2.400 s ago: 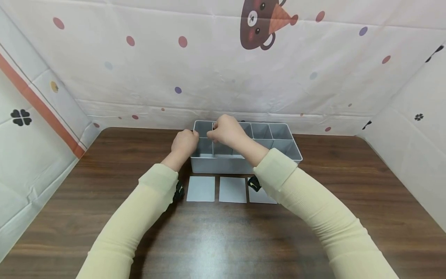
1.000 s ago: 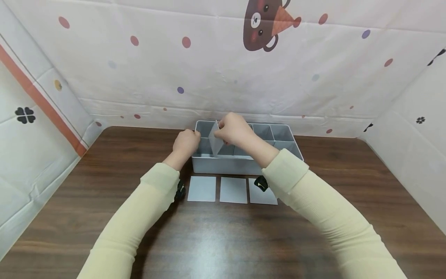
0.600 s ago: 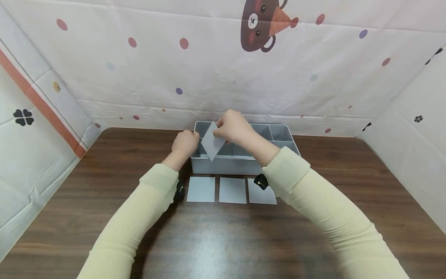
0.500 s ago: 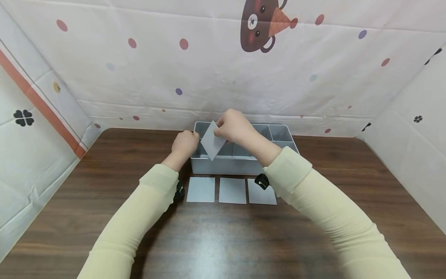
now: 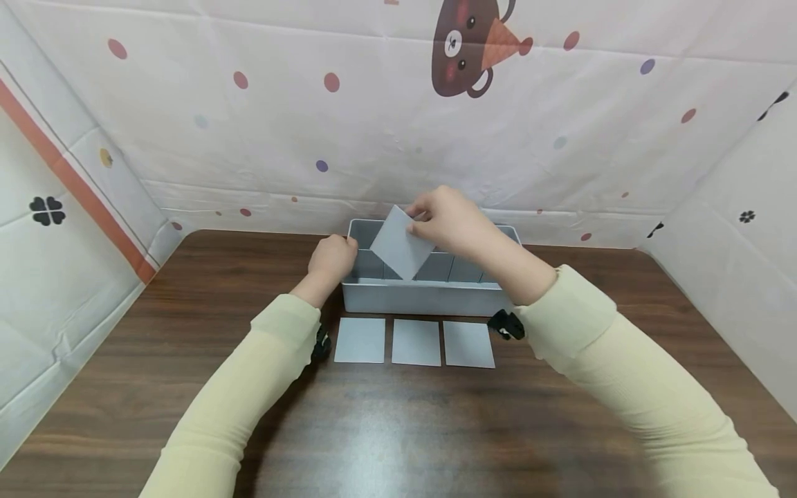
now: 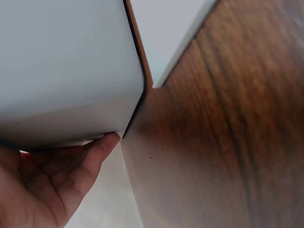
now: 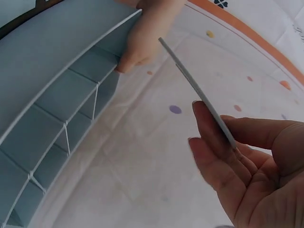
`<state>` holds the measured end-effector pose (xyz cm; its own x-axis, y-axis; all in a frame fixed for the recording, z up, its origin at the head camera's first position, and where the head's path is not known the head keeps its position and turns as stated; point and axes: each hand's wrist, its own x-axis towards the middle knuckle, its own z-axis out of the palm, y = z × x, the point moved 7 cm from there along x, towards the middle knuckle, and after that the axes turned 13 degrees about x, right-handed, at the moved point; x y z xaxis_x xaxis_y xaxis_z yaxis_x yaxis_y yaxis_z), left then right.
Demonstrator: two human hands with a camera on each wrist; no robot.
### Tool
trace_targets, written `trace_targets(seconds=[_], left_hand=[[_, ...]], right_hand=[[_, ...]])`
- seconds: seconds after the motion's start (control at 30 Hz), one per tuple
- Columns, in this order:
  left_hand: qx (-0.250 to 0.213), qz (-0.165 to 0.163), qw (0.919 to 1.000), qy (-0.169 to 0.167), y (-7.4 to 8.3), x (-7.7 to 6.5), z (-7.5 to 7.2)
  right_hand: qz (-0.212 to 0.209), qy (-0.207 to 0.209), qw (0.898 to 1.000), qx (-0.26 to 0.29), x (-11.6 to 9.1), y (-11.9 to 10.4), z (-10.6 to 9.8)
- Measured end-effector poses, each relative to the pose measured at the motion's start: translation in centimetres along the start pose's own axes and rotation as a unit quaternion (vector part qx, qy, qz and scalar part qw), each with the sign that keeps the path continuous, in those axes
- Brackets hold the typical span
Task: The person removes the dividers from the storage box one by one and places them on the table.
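Note:
A grey plastic divider box point(image 5: 423, 300) stands at the back of the table, its inside split into several compartments. My left hand point(image 5: 332, 259) grips the rim at the box's left end; in the left wrist view its fingers point(image 6: 95, 159) lie against the outer wall. Above the left half of the box, my right hand point(image 5: 454, 220) pinches a thin square divider panel point(image 5: 401, 247) by one corner, tilted like a diamond. The right wrist view shows that panel point(image 7: 204, 99) nearly edge-on between thumb and fingers. It hides some compartments behind it.
Three similar pale square panels, left point(image 5: 360, 340), middle point(image 5: 416, 342) and right point(image 5: 468, 344), lie in a row before the box on the dark wooden table point(image 5: 373, 429). A printed white cloth point(image 5: 261, 152) hangs close behind the box.
My right hand has drawn the divider panel up out of the box's left part, turned its face toward the head camera, and carried it rightward. My left hand has stayed on the rim.

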<state>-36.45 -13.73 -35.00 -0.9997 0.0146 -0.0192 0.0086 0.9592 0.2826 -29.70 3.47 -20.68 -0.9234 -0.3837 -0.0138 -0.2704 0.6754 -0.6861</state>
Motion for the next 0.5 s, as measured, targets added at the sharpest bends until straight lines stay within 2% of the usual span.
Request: trace_targets(seconds=[0.07,0.2,0.37,0.5], left_hand=[[-0.029,-0.020,0.9994,0.000,-0.2,0.0,0.1],[-0.045,-0.035,0.9984,0.002,-0.2,-0.1,0.0],[-0.048,-0.037,0.9982,0.004,-0.2,-0.2,-0.1],[-0.040,-0.035,0.9986,0.000,-0.2,-0.2,0.0]], right_hand=[[-0.006,-0.004,1.000,-0.003,-0.9,0.1,-0.6],[-0.009,0.000,1.000,-0.008,-2.8,0.3,-2.1],[-0.005,0.014,1.000,-0.011,-4.5,1.5,-4.0],[-0.006,0.015,1.000,-0.018,-5.5,2.8,-4.4]])
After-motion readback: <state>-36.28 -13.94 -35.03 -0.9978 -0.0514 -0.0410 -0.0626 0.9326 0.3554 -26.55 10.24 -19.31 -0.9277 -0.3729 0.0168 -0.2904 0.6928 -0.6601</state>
